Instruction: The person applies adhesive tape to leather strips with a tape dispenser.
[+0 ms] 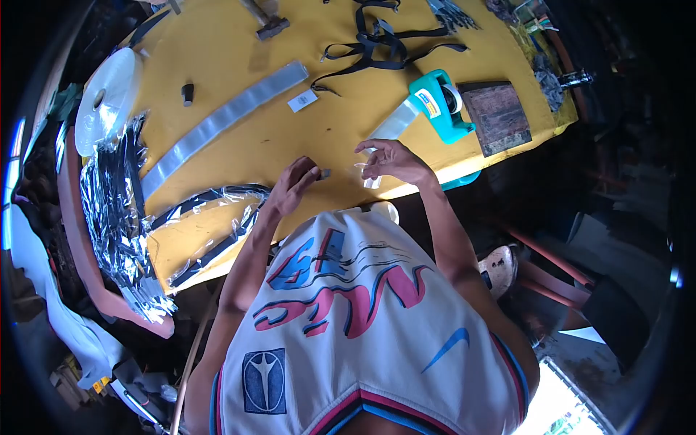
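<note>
Handling of small pieces is in hand. Hands apart above the yellow tabletop [246, 148]: your left hand [291, 185] meets a grey piece [325, 174], grip unclear; your right hand [397, 162] holds clear plastic [372, 183], calling for light pressure.

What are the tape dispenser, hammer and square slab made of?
Tape dispenser: likely moulded plastic, smooth; uniform teal, rounded edges.
Hammer: head probably dull steel, dark grey; handle maybe wood, unclear.
Square slab: perhaps worn wood, reddish-brown, scuffed; not certain.
</note>
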Demonstrator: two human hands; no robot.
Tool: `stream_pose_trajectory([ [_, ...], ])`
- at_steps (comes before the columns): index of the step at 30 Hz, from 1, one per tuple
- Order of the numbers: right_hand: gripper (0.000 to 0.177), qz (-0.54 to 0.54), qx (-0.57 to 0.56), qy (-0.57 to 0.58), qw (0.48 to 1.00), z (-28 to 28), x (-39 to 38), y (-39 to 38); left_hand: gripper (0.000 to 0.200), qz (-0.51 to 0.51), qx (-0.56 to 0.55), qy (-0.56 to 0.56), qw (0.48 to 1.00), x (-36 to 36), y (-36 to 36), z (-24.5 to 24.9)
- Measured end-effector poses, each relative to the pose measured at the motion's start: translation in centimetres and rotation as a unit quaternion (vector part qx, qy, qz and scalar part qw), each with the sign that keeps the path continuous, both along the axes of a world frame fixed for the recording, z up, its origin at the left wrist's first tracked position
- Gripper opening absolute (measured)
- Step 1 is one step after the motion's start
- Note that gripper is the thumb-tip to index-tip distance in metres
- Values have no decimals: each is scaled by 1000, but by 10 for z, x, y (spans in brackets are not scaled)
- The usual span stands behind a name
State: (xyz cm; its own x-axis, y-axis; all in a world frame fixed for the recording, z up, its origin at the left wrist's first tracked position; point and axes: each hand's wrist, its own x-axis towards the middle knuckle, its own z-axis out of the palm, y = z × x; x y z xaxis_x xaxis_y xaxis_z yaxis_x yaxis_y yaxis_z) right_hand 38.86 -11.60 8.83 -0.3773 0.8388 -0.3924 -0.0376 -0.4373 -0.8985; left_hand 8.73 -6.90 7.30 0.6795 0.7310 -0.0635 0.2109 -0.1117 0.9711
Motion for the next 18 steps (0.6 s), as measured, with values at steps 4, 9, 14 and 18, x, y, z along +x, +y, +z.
stream_pose_trajectory([
  [4, 58, 15, -5, 12, 1000, -5, -3, -2, 32, 27, -12, 52, 998, 4, -6, 6],
  [9, 57, 29, -19, -9, 999, -2, -15, -1, 27, 51, 33, 66, 996, 4, -11, 9],
  [14, 56, 83, 9, -101, 991, -5, -16, 3, 18, 98, 85, 31, 991, 6, -14, 7],
  [18, 55, 86, 13, -103, 991, 2, -17, 4, 17, 97, 97, 23, 990, 6, -14, 9],
])
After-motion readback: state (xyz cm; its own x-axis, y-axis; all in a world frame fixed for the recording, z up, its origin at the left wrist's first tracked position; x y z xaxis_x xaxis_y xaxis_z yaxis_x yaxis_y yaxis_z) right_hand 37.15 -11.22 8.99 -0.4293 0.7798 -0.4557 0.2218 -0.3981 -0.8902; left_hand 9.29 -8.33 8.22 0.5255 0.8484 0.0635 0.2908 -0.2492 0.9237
